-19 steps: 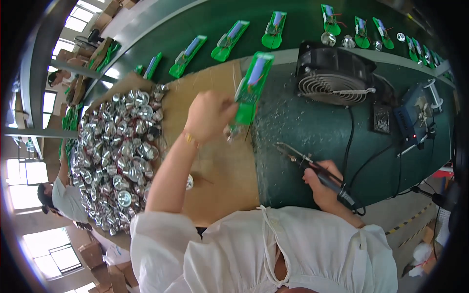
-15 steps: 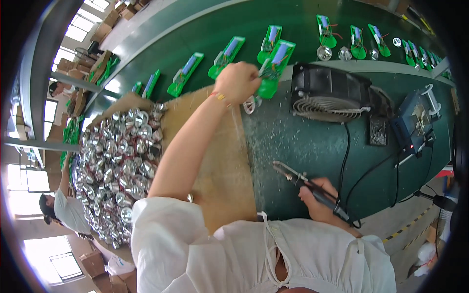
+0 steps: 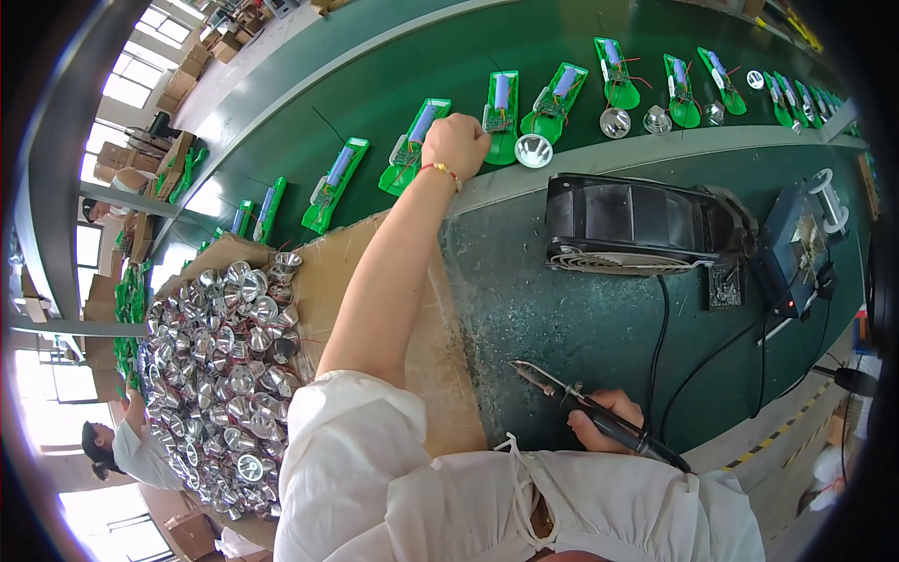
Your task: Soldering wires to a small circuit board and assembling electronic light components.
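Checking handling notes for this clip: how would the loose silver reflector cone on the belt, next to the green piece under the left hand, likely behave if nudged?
The reflector cone looks like thin shiny metal or plated plastic, so probably light. It rests on its wide mouth, so it should slide rather than tip; once knocked over, its round tapered shape would likely roll in a curve. The left hand is beside it on the green piece.

Green circuit-board assembly (image 3: 502, 117) flat on conveyor belt (image 3: 393, 75), near edge; silver reflector (image 3: 533, 150) beside. Soldering iron (image 3: 599, 419) tilted above tabletop (image 3: 562, 318).

Reflector pile (image 3: 225, 365) left on cardboard (image 3: 431, 356), fan (image 3: 637, 225) right, boards (image 3: 506, 117) on conveyor (image 3: 375, 84) behind.
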The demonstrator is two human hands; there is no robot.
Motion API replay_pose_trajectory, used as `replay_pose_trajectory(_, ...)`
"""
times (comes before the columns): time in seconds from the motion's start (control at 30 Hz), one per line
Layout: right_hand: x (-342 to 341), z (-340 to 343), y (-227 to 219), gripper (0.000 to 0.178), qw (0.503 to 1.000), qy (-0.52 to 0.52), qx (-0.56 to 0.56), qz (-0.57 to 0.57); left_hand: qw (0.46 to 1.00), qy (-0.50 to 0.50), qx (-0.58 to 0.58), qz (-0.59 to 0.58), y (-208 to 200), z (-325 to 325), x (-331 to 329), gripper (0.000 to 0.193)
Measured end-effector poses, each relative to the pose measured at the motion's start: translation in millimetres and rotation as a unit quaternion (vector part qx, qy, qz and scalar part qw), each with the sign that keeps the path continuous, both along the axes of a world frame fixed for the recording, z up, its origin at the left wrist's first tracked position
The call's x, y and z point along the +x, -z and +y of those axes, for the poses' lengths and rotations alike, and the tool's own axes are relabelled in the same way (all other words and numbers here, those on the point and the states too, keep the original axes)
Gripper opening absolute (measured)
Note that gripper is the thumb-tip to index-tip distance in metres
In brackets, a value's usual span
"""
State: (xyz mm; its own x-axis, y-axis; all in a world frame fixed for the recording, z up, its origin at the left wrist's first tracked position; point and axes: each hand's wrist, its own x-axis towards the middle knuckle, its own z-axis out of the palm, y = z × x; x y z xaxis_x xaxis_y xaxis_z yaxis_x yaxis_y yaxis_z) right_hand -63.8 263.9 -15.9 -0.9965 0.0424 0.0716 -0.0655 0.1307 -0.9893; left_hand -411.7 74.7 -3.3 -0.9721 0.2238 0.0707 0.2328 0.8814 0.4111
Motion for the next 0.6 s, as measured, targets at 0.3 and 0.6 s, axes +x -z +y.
replay_pose_trajectory(0.3,7.0,-4.6,-6.0,0.017,0.984,0.034,-0.077,-0.158,0.994,-0.091,0.060,-0.015,-40.1,-80.2,247.1,0.016)
replay_pose_trajectory(0.6,6.9,-12.8,-4.2,0.015,0.997,0.046,-0.047,-0.040,0.902,-0.359,0.237,0.011,-64.7,-147.3,373.3,0.013)
